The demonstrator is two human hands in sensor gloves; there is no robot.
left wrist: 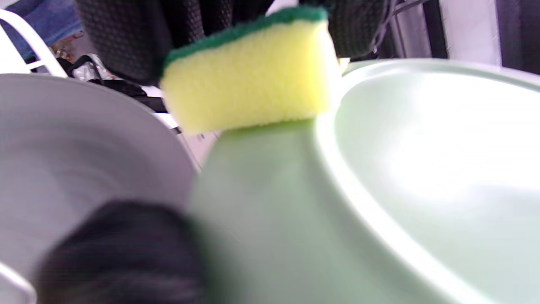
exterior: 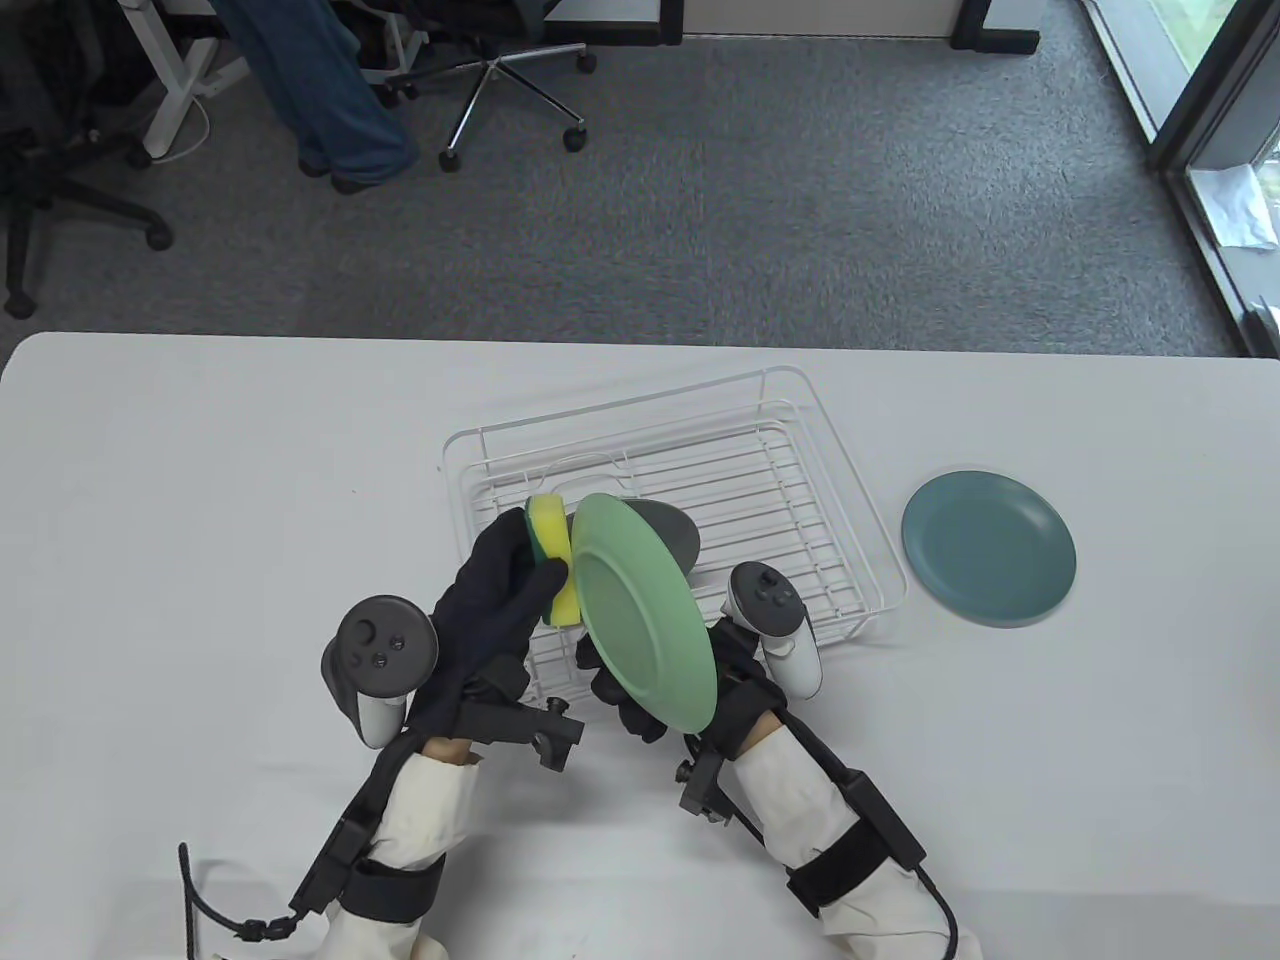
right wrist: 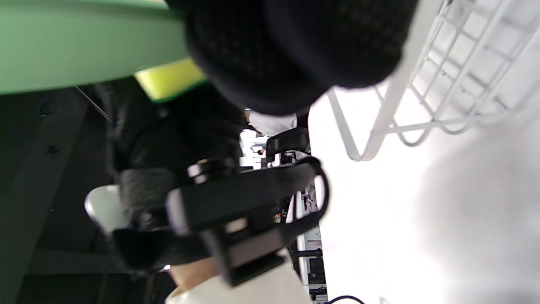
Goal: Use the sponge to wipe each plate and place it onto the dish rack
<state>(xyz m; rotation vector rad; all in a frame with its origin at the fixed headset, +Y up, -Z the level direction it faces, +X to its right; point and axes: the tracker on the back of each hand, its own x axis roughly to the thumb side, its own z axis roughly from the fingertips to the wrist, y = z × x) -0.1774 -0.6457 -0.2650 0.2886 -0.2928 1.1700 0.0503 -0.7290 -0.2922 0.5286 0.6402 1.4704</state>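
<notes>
Nearest the table's [exterior: 200,480] front edge, two white-sleeved forearms reach in over a plain white tabletop. The right hand [exterior: 640,705] grips the lower rim of a light green plate [exterior: 640,610], fingers curled round the edge; the plate stands tilted on edge in the air, its long axis running from near right to far left, its hollow face turned to the right and toward the camera. The left hand [exterior: 490,600] pinches a yellow sponge [exterior: 556,560] with a green scrub backing, fingers curled over the green side, and the yellow side lies against the plate's upper left rim; in the left wrist view the sponge sits right on that rim. Just behind both hands stands the white wire dish rack [exterior: 800,470], with a grey plate [exterior: 675,530] in its near left part, half hidden by the green one. To the right of the rack, well apart from the hands, a teal plate [exterior: 988,548] lies flat on bare table. Beyond the far edge is grey carpet, with an office chair [exterior: 500,80] and a standing person's legs [exterior: 320,100].
</notes>
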